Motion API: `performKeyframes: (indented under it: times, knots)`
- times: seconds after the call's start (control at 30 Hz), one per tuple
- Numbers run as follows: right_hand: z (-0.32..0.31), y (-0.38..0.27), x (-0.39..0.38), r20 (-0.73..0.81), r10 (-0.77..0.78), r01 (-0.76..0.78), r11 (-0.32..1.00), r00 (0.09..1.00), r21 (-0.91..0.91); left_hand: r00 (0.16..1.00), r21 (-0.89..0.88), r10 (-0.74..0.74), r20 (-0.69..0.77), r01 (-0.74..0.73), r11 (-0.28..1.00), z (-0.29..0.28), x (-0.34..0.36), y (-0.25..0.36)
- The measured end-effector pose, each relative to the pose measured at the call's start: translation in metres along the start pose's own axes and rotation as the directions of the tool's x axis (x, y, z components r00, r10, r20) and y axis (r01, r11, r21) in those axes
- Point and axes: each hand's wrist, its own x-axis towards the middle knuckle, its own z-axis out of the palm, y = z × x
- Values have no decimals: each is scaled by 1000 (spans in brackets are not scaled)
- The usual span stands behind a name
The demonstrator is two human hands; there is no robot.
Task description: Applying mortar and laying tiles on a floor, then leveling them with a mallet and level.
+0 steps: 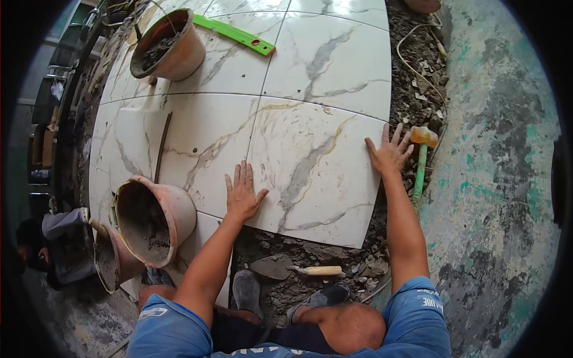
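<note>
White marbled tile (316, 164), left fingers (243, 174) apart over its left edge, right fingers (396, 134) spread at its right edge

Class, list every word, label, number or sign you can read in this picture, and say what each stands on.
Right blue sleeve: white print, partly legible; wording not copied here.
Left blue sleeve: a small pale patch, its marks too small to read.
Shirt front, at the lower edge: pale lettering, cut off by the frame, not readable whole.
Central marbled tile, green level, mallet: no lettering that I can make out.
</note>
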Motion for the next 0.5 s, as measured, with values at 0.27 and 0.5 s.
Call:
performKeyframes:
  times: [0.27, 0.5]
  knots:
    - [8, 3, 22, -134, -53, 32, 987, 990, -156, 997, -103, -42, -72, 34, 994, 46, -106, -7]
    - [8, 41, -20, -211, -69, 42, 991, 975, -130, 995, -130, -94, 42, 99, 987, 46, -138, -12]
